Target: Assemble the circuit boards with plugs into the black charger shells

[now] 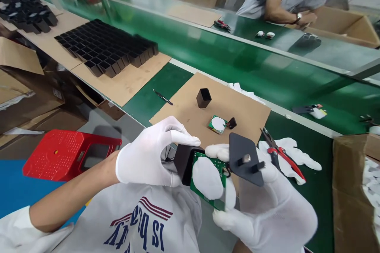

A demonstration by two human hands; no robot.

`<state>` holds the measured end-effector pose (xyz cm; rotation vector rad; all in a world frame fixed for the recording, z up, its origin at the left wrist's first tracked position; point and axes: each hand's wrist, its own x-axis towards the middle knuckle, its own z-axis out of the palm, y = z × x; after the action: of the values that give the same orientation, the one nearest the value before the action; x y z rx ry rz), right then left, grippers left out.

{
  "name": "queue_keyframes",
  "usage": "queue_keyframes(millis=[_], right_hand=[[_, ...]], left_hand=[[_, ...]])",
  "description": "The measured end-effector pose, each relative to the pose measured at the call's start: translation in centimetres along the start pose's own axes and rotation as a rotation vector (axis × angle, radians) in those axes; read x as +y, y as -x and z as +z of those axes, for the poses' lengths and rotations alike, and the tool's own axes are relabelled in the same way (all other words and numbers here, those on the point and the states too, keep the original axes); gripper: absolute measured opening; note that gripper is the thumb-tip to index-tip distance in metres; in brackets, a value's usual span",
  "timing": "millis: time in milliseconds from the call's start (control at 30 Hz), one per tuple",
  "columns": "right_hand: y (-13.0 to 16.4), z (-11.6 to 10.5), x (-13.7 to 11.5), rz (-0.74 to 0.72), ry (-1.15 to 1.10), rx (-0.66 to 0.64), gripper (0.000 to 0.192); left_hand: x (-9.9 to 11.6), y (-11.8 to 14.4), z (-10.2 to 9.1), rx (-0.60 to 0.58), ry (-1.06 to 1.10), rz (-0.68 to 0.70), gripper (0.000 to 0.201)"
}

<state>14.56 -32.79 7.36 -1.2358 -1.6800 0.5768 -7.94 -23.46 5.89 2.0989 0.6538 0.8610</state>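
Note:
Both my hands wear white gloves. Between thumb and fingers, my left hand (pixel 151 152) grips a black square plastic case (pixel 181 162), its open end turned to the right. My right hand (pixel 264 201) holds a green circuit board (pixel 204 189) with a large white blob on it, at the mouth of the case; one edge appears to be inside. A black end cap with plug pins (pixel 242 158) hangs by short wires from the board and rests against my right fingers. Beyond my hands, a black case (pixel 204 99) stands upright near a smaller-looking board (pixel 218 123) with a black cap (pixel 232 122).
Red-handled pliers (pixel 285 158) lie on a white glove (pixel 299 156) at right. Tweezers (pixel 162 97) lie left of the cardboard sheet (pixel 184 106). Rows of black cases (pixel 103 45) stand farther left. A carton (pixel 347 189) borders the right side. A co-worker (pixel 285 4) sits across.

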Motion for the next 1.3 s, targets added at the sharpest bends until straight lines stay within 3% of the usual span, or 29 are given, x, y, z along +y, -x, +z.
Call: queue_keyframes(millis=[67,200,367,700,1167,1300], right_hand=[[-1.0,0.0,-0.1,-0.008,-0.039,-0.056,0.041],[-2.4,-0.1,-0.2,-0.034,-0.098,-0.12,0.045],[-3.4,1.0,-0.3,-0.041,-0.169,-0.165,0.029],[-3.9,2.4,0.4,-0.072,-0.1,-0.124,0.052],[-4.2,3.1,0.4,-0.077,-0.038,-0.122,0.051],[-4.4,3.2,0.6,-0.156,-0.072,-0.128,0.05]], left_hand=[[-0.4,0.0,-0.1,0.021,-0.006,0.031,0.072],[-0.8,-0.2,-0.5,0.029,-0.037,0.043,0.068],[-1.2,-0.3,-1.1,0.04,-0.05,0.017,0.064],[-2.6,0.0,-2.0,0.056,-0.046,0.068,0.069],[-2.8,0.4,-2.4,0.066,-0.038,0.042,0.065],[-3.0,0.5,-2.3,0.084,-0.036,0.067,0.064]])
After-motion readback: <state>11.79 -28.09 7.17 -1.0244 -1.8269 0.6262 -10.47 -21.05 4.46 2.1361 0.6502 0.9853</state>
